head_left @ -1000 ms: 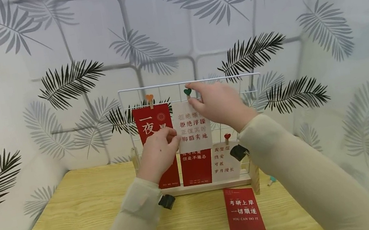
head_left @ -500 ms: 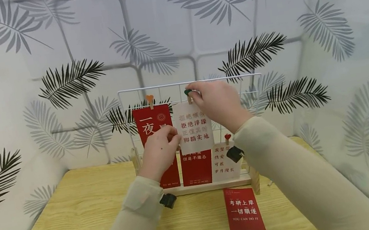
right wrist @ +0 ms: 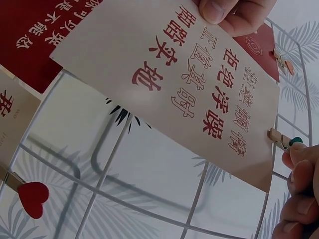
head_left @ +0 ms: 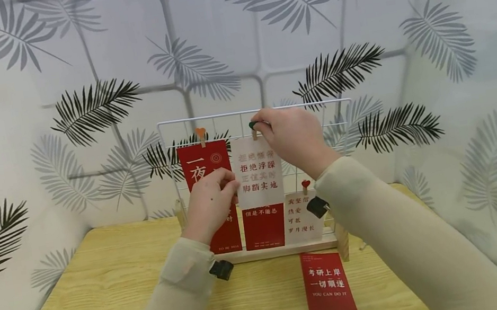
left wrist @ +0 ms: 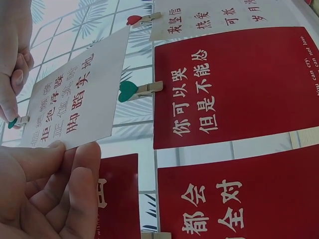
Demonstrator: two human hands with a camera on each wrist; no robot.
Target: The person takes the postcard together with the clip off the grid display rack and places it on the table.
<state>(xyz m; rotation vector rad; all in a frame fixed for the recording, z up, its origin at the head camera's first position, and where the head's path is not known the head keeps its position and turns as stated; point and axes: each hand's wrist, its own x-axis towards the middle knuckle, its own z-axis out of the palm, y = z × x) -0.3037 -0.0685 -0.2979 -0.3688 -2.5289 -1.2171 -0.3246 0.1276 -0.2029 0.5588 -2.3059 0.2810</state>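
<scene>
Up top, my right hand (head_left: 291, 135) pinches the clip (head_left: 253, 127); the card (head_left: 258, 172) hangs straight down to my left hand (head_left: 211, 201), which pinches its bottom corner.

The head camera looked forward and slightly down over the worktop (head_left: 104, 284) at the wire grid (head_left: 328, 111), from some way back. Each wrist camera sat very near its own grip, facing up the grid. All three views shared the white card (head_left: 259, 177) (left wrist: 75, 94) (right wrist: 169, 84).
</scene>
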